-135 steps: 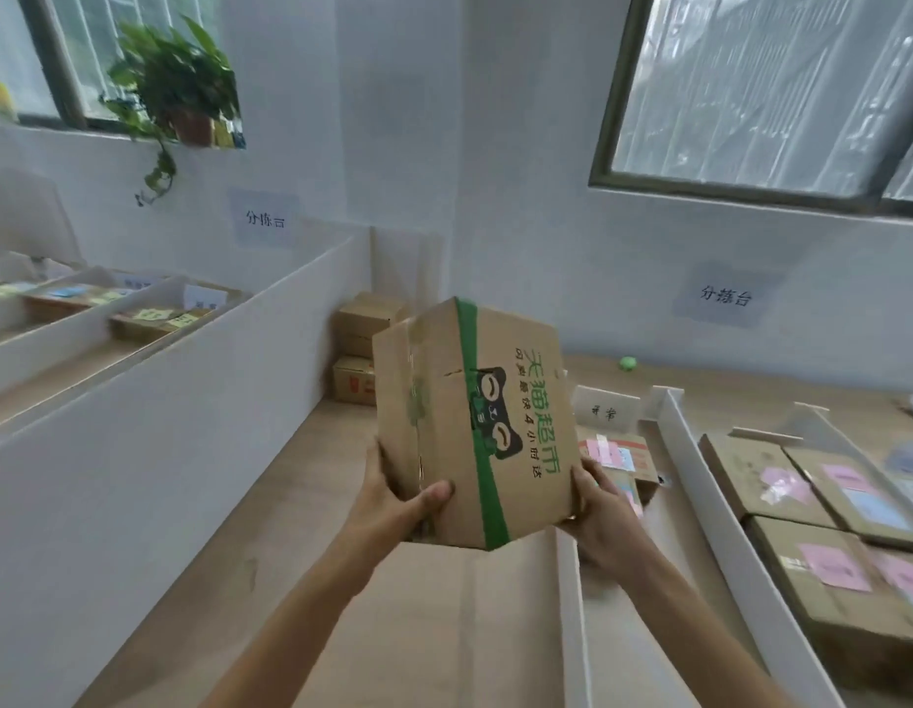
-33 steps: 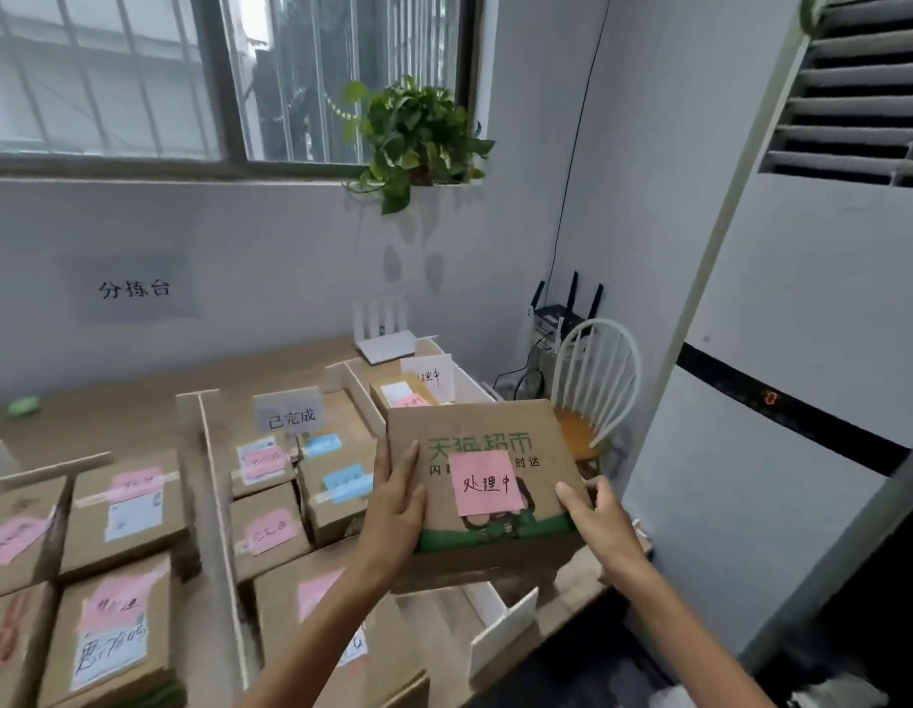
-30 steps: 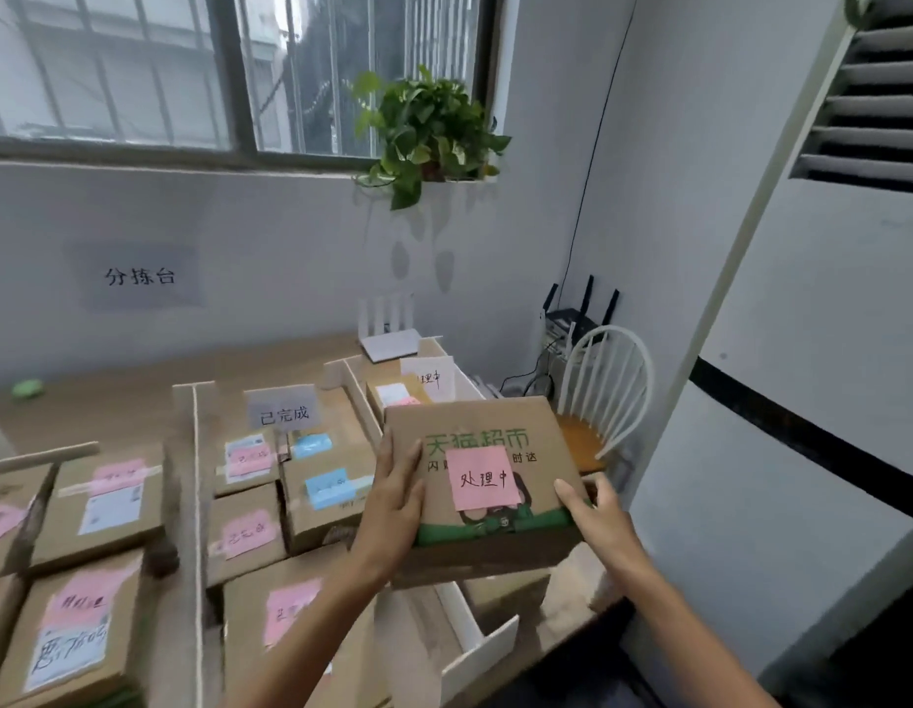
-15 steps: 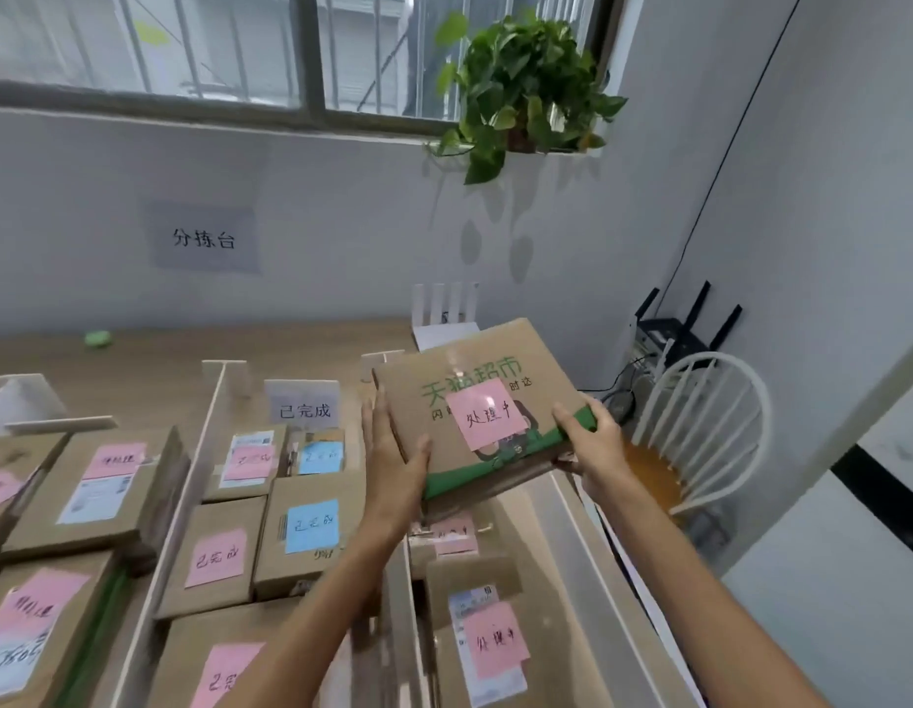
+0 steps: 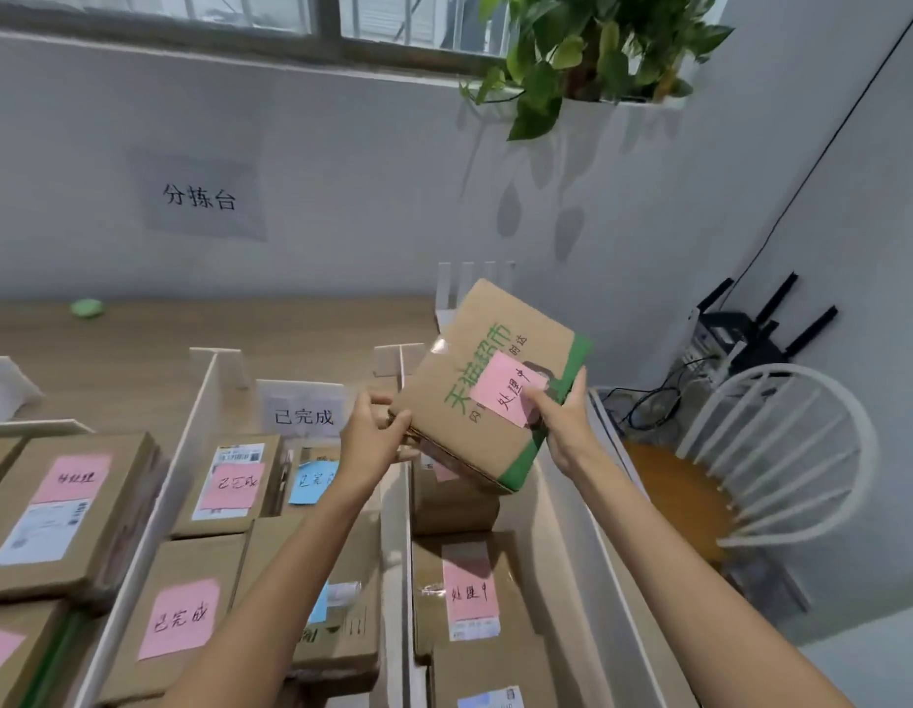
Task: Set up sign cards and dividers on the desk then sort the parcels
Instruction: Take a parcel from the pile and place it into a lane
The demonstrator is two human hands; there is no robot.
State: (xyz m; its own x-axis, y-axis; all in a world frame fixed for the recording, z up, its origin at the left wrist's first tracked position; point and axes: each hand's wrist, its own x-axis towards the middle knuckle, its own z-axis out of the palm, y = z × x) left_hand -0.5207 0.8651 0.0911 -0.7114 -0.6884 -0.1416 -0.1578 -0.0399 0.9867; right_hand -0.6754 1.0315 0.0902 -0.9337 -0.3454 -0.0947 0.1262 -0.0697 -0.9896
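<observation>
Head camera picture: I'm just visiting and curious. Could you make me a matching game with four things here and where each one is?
Things:
1. brown cardboard parcel with a green band
2. white sign card
3. small green lump
4. white spindle-back chair

Places:
A. lying on the bare wooden desk, far left
B. beside the desk, on the right
C. held tilted between the left hand and right hand
D. standing upright between two white dividers

Pairs: 1-C, 2-D, 3-A, 4-B.
</observation>
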